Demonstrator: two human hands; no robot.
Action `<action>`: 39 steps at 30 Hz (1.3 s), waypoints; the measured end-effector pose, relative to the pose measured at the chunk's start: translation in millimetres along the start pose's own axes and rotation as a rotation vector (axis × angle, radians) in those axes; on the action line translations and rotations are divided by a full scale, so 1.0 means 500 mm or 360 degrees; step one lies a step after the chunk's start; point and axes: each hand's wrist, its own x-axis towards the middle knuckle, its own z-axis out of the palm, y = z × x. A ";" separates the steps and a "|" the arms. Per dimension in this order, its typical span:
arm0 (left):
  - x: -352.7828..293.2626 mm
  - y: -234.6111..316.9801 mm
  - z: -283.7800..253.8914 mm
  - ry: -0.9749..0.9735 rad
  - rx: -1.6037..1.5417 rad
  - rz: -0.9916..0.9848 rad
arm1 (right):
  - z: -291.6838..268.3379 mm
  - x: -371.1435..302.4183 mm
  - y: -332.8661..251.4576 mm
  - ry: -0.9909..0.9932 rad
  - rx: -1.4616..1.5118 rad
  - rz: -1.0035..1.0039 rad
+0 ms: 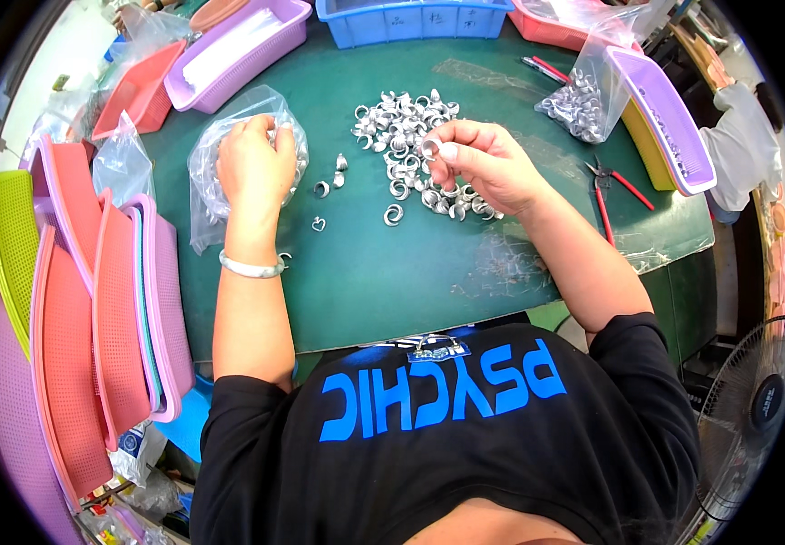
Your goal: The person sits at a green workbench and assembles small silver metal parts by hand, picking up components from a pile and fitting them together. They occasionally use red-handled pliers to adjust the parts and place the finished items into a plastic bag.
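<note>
My right hand (485, 162) pinches a silver-coloured ring (429, 149) between thumb and fingers, above the right side of a loose heap of similar open metal rings (399, 127). At the left, my left hand (257, 165) reaches over a clear plastic bag (203, 173) of silvery pieces. Its fingers curl downward, and their tips are hidden, so what they grip does not show. Between the hands lie a few separate rings (321, 189) and a small heart-shaped piece (319, 223).
Red-handled pliers (603, 186) lie at the right, near a clear bag of metal pieces (577, 107) and a purple basket (660, 118). A blue bin (415, 25) stands at the far edge. Stacked baskets (74, 363) crowd the left; a fan (746, 409) stands lower right.
</note>
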 end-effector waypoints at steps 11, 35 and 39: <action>-0.089 0.139 -0.012 -0.0345 -0.1534 0.0531 | 0.015 0.003 0.006 -0.0003 0.0010 0.0023; -0.124 0.164 0.014 -0.0865 -0.2367 0.0034 | 0.012 0.007 0.018 0.0071 -0.0164 -0.0036; -0.125 0.167 0.010 -0.0942 -0.2469 -0.0133 | 0.011 0.007 0.018 0.0087 -0.0190 -0.0026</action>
